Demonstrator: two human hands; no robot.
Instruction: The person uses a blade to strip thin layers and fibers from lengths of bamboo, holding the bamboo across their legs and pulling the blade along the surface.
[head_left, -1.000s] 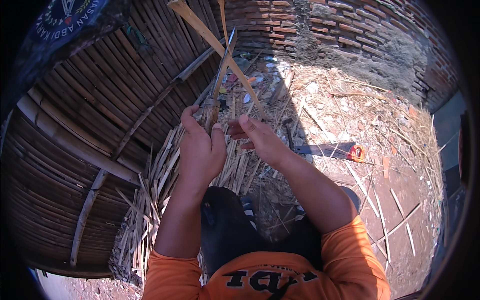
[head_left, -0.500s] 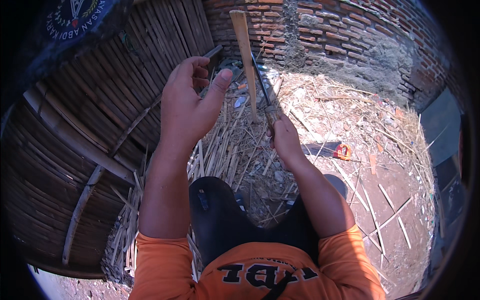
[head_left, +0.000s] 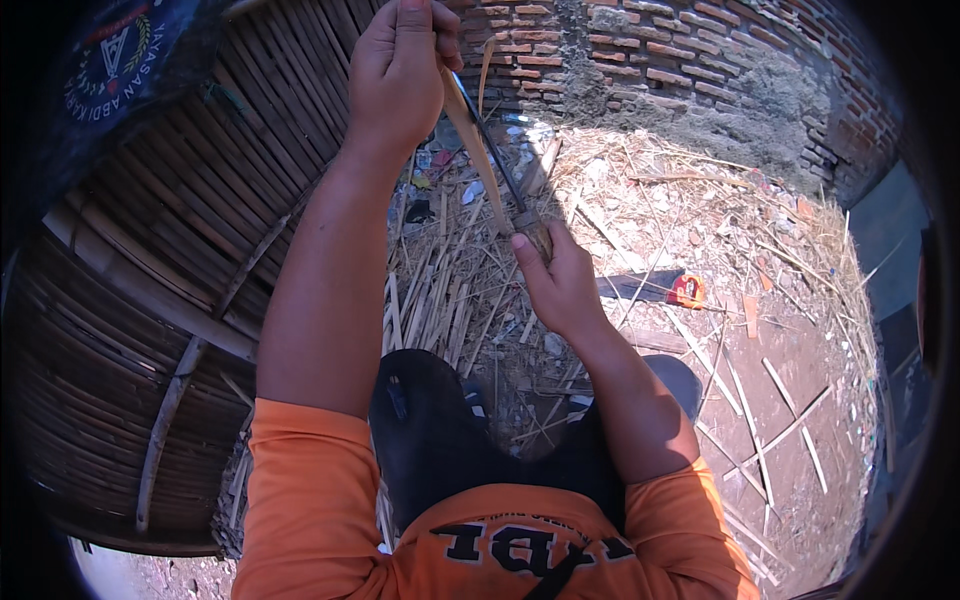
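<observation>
My left hand (head_left: 398, 70) is raised high near the top edge, gripping the upper end of a thin bamboo strip (head_left: 478, 150). The pale strip slants down toward my right hand (head_left: 558, 285). That hand is closed around the wooden handle of a knife (head_left: 500, 165), whose dark blade points up along the strip toward my left hand. Both arms wear orange sleeves. Below my hands lies a heap of split bamboo strips (head_left: 440, 300) on the ground.
A woven bamboo panel (head_left: 170, 260) fills the left side. A brick wall (head_left: 680, 70) runs along the top. A hand saw with an orange handle (head_left: 670, 290) lies on the dirt to the right, among scattered slivers and straw. My dark-clothed knee (head_left: 430, 430) is at centre bottom.
My left hand has risen from the centre to the top of the view, pulling the strip up. My right hand, with the knife, stayed low near the heap.
</observation>
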